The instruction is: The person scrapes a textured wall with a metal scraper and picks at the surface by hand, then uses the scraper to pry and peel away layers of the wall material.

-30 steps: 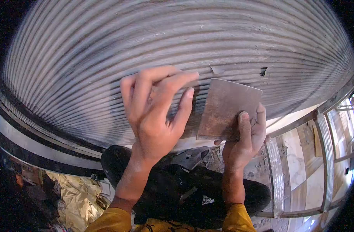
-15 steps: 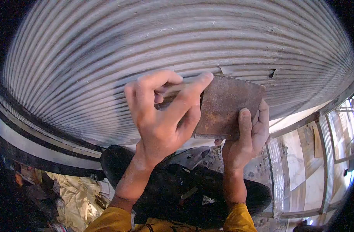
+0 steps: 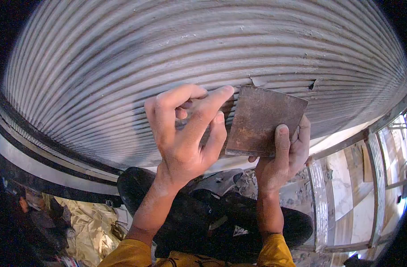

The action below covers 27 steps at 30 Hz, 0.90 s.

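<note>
A flat, squarish, brown metal plate (image 3: 265,118) with rust-like patches is held tilted in front of the ribbed grey panel. My right hand (image 3: 281,155) grips its lower right part, thumb on the near face and the other fingers behind. To the left of the plate is my left hand (image 3: 185,129), its index finger stretched toward the plate's upper left corner and the other fingers partly bent and apart. Nothing shows in that hand, and a small gap separates it from the plate. The ribbed panel (image 3: 177,58) has small flakes and a torn spot near the plate.
My dark-clothed legs (image 3: 185,227) are folded below the hands. Crumpled tan sheeting (image 3: 92,227) lies at lower left, beside a curved black-and-white edge (image 3: 52,162). On the right stands a metal frame (image 3: 319,204) with bars, with pale and brown boards (image 3: 346,191) behind it.
My left hand has drawn slightly left, its index finger and thumb coming away from the plate's left edge. The plate has shifted a little to the right in my right hand's grip.
</note>
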Motion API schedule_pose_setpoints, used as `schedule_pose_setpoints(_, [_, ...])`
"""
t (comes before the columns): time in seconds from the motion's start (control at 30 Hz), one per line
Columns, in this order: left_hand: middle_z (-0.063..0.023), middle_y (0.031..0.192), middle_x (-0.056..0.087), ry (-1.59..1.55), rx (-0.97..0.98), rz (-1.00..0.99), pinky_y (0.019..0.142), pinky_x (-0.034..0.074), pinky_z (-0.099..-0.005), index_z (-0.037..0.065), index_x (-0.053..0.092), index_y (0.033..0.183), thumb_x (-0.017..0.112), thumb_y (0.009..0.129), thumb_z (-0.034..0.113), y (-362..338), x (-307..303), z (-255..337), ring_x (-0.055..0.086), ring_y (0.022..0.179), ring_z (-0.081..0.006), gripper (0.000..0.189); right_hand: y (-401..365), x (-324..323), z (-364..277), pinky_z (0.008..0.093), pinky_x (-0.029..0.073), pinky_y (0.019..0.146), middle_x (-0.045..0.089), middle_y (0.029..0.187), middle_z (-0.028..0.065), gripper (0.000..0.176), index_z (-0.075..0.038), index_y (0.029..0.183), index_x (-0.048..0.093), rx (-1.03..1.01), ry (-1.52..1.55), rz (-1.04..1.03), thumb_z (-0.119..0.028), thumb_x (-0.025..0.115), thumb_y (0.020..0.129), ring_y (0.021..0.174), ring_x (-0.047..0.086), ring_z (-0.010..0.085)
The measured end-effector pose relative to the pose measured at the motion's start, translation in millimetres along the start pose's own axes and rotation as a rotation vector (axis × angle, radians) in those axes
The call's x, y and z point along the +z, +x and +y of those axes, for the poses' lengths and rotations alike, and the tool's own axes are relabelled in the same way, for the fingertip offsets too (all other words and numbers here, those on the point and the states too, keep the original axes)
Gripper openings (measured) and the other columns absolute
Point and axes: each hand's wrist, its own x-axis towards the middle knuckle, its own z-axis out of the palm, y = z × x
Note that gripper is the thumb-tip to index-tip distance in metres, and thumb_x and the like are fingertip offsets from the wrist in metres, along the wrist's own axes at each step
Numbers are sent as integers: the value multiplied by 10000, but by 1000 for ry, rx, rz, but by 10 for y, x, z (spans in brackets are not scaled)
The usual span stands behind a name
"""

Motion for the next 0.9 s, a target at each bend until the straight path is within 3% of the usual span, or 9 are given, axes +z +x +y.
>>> schedule_pose_setpoints(0.63, [-69, 1052, 500, 89, -5, -57, 720, 390, -291, 154, 750, 1108, 664, 790, 69, -16, -12, 36, 433, 916, -196, 340, -16, 49, 48, 236, 440, 344, 612, 921, 99, 324, 4, 1247, 455, -52, -28, 6, -123, 527, 958, 561, 582, 116])
schedule_pose_setpoints(0.7, [-74, 1059, 496, 71, 18, -59, 723, 391, -298, 144, 741, 1109, 660, 796, 63, -8, -13, 25, 430, 925, -201, 334, -21, 19, 22, 262, 503, 504, 601, 952, 72, 334, -6, 1228, 489, 7, -22, 12, -166, 592, 952, 711, 581, 132])
schedule_pose_setpoints(0.83, [-84, 1065, 497, -24, 15, -16, 752, 408, -312, 122, 725, 1078, 663, 801, 55, -18, 24, 0, 457, 928, -213, 292, -9, -107, 163, 262, 490, 650, 601, 993, 62, 330, -4, 1222, 510, -86, -98, -13, -150, 603, 941, 810, 563, 126])
schedule_pose_setpoints(0.9, [8, 990, 581, -169, 44, 125, 749, 327, -319, 197, 726, 1044, 720, 689, 53, -72, 98, -69, 452, 803, -168, 383, -6, -122, 197, 269, 461, 722, 603, 1004, 60, 328, -1, 1216, 517, -193, -31, -47, -142, 606, 934, 833, 549, 125])
